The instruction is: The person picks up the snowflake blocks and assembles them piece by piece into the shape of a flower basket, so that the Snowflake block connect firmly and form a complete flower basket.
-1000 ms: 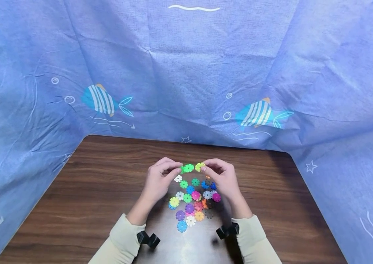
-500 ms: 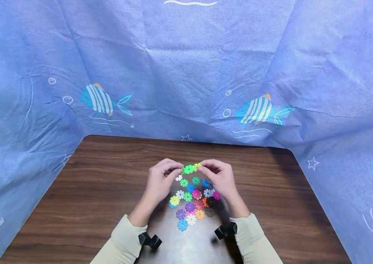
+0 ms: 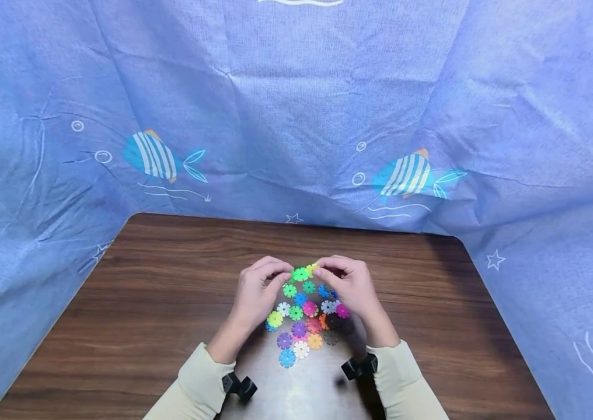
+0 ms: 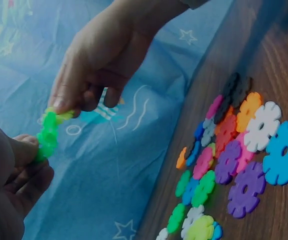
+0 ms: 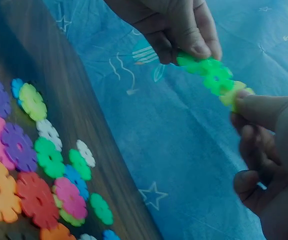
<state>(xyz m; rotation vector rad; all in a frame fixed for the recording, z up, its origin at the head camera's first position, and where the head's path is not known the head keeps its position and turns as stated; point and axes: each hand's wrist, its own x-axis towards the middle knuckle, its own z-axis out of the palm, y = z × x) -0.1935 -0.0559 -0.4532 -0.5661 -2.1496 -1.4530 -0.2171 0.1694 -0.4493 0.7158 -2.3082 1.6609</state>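
Observation:
Between thumb and fingers, my left hand (image 3: 257,291) pinches a green snowflake disc (image 5: 188,61). A second green snowflake disc (image 5: 216,77) is joined to it at an angle. From the other side my right hand (image 3: 353,286) pinches a yellow snowflake disc (image 5: 232,95), whose edge meets the second green one. Whether their slots are locked together I cannot tell. Both hands are raised over the far end of the loose discs. In the left wrist view, fingers partly cover the yellow disc (image 4: 64,116).
Several loose snowflake discs lie spread on the dark wooden table (image 3: 170,303), some overlapping. Among them are a white disc (image 3: 301,349), a blue disc (image 3: 287,358) and a purple disc (image 3: 284,340). A blue fish-print cloth (image 3: 286,116) hangs behind the table.
The right hand has brought the yellow disc leftward, closing the gap to the green discs; their edges now meet. The left hand has kept its grip and barely moved.

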